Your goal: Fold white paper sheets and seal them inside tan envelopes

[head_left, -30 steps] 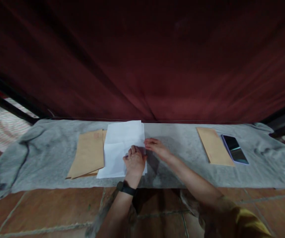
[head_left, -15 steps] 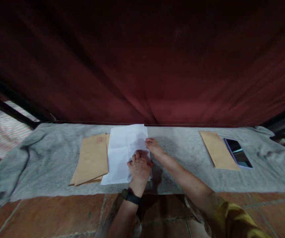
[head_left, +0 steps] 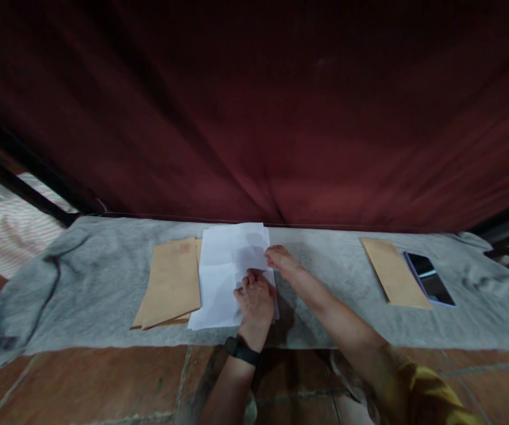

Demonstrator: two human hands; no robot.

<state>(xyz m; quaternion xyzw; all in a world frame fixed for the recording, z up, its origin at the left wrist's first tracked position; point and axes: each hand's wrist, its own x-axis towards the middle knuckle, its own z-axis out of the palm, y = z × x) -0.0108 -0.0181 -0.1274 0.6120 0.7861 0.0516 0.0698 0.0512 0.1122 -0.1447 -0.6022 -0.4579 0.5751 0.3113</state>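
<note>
Paper sheets [head_left: 219, 295] lie just left of the frame's centre, and my left hand [head_left: 257, 302] covers part of their lower right, palm down, its fingers bent and slightly apart on the top sheet. My right hand [head_left: 282, 261] is at their right edge, fingers close together; I cannot tell whether they pinch the paper, since the tips are blurred. How many sheets there are is unclear, though a second edge shows along the right. My left forearm runs off the bottom, and a yellow sleeve [head_left: 431, 395] is cut off at lower right. Brown envelopes [head_left: 172, 283] overlap just left of the sheets, their reddish corner mark too faint to read. Well apart, right of centre, lies a brown packet [head_left: 396, 274], with a dark-screened phone [head_left: 431, 280] right beside it. Everything rests on grey cloth [head_left: 325, 283], rumpled at both ends. Dark red fabric [head_left: 281, 118] fills the upper frame, dark bars [head_left: 18, 162] cross at far left, and terracotta tiles [head_left: 104, 383] show along the bottom.
</note>
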